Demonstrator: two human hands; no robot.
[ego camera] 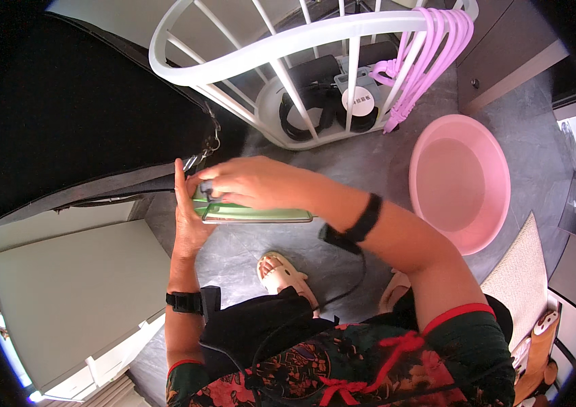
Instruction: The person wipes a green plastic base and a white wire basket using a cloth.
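Observation:
My left hand (187, 208) holds a flat green object with a pale, shiny rim (257, 213) by its left end, at the middle left of the view. The object may be a tray or a case; its kind is not settled. My right hand (239, 183) reaches across above it, with its fingers on a small dark grey thing (207, 190) near my left fingers. The small thing is blurred and partly covered by the fingers. Both forearms wear black straps with small black devices.
A white slatted basket (288, 46) holding black items stands ahead, with pink hangers (420, 66) over its rim. A pink basin (458, 183) is on the grey floor at the right. A pale cabinet (79, 295) stands at the lower left, below a large black fabric item (79, 117).

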